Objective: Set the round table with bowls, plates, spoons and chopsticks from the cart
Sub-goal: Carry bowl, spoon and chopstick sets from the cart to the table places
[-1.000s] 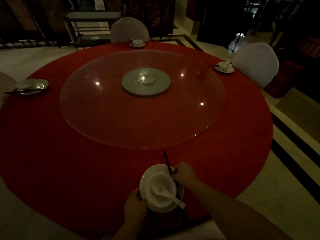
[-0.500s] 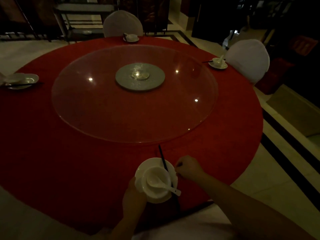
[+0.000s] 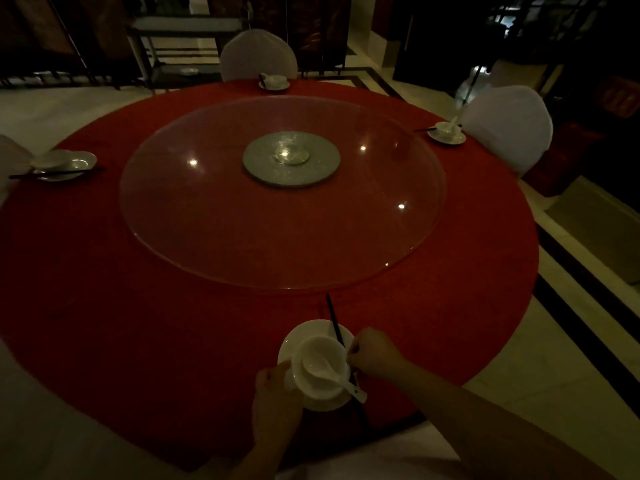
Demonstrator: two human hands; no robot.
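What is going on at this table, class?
A person is laying a place setting at the near edge of the round table. The left hand holds the plate by its edge; the right hand pinches the chopsticks lying across its right side. A bowl with a spoon in it sits on the plate. Three other settings stand at the left, far and right edges.

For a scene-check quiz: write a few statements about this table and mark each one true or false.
1. A white spoon lies in the nearest bowl. True.
2. The chopsticks lie left of that bowl. False: they run along its right side, by the right hand.
3. The tablecloth is blue. False: it is red.
4. The left hand is at the left edge of the plate. True.
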